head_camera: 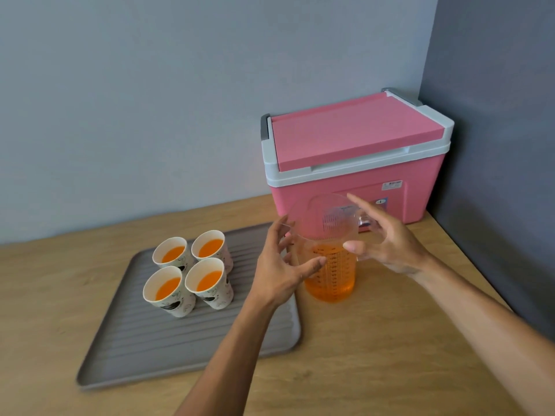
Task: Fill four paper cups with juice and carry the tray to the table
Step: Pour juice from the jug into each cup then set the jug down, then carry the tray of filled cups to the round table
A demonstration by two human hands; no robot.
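Several paper cups (192,270) stand in a close square on the grey ribbed tray (150,349), each holding orange juice. A clear plastic pitcher (330,265) with orange juice in its lower half stands on the wooden counter just right of the tray. My left hand (279,268) hovers at the pitcher's left side with fingers spread. My right hand (384,238) is at the pitcher's right side by its handle, fingers apart. Neither hand is closed around the pitcher.
A pink cooler box (357,154) with a white rim and closed lid sits behind the pitcher in the corner. Grey walls bound the wooden counter (375,355) at the back and right.
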